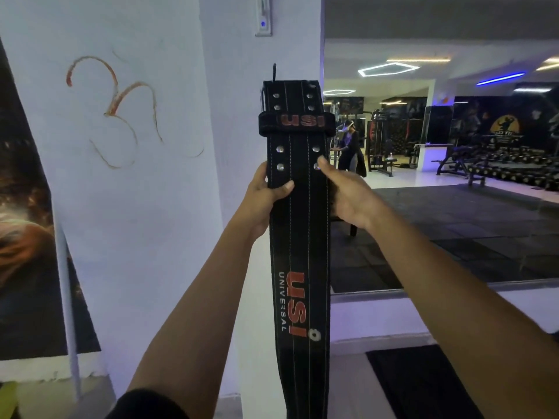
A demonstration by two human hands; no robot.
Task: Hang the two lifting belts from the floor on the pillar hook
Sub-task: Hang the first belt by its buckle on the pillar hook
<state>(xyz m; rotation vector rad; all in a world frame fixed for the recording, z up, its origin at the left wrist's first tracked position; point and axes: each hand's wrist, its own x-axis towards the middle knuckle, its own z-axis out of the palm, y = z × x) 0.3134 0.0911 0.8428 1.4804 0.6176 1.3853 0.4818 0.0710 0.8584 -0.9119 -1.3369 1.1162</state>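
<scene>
Black USI lifting belt [298, 237] held upright against white pillar [236, 86], left hand [266, 198] and right hand [348, 198] gripping its edges, wall mirror [453, 176] beside, black hook [274, 72] above belt's top.

One view only, from your head, looking forward and slightly down along both forearms. It's close in: your fingers [279, 189] sit near mid-frame, clamped on the belt [298, 237]. Beyond the fingers, the white pillar [236, 101]; right of them, a wall mirror [438, 146] showing the gym.
</scene>
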